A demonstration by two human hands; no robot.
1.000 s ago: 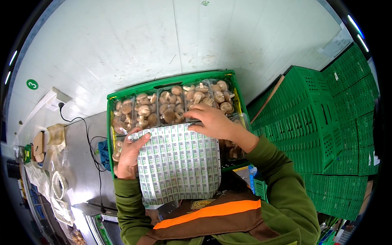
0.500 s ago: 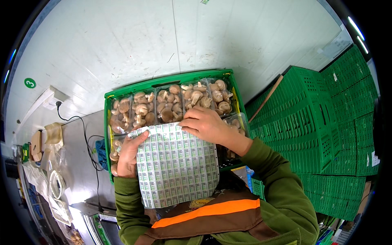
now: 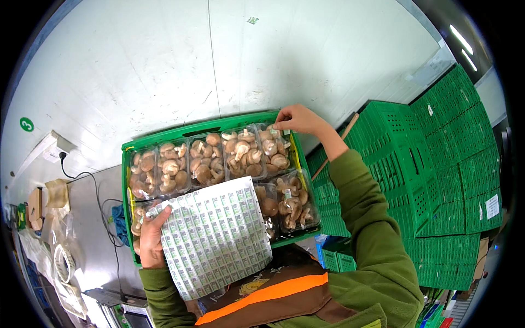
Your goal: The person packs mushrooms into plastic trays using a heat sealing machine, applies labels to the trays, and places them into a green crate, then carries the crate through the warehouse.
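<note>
My left hand (image 3: 155, 236) grips a sheet of small printed stickers (image 3: 216, 235) by its upper left edge, thumb on top. The sheet hangs in front of my apron, over the near part of a green crate (image 3: 131, 218). Clear plastic packs of brown mushrooms (image 3: 205, 158) fill the crate in rows. At the crate's far right corner, my right hand (image 3: 299, 120) is closed in a pinch against the top of a mushroom pack (image 3: 274, 150), with a small sticker (image 3: 286, 132) at its fingers. Another sticker (image 3: 287, 193) shows on the near right mushroom pack (image 3: 295, 205).
Stacked green crates (image 3: 394, 164) stand to the right, with a wooden stick (image 3: 342, 139) leaning beside them. A white wall (image 3: 136, 65) rises behind. On the left are a metal tabletop (image 3: 104, 191), a black cable (image 3: 98, 197) and a white plastic basket (image 3: 64, 263).
My right hand has left the sheet's top edge and moved right and away, to the far right mushroom pack. My left hand still holds the sheet, now tilted and a little lower.
</note>
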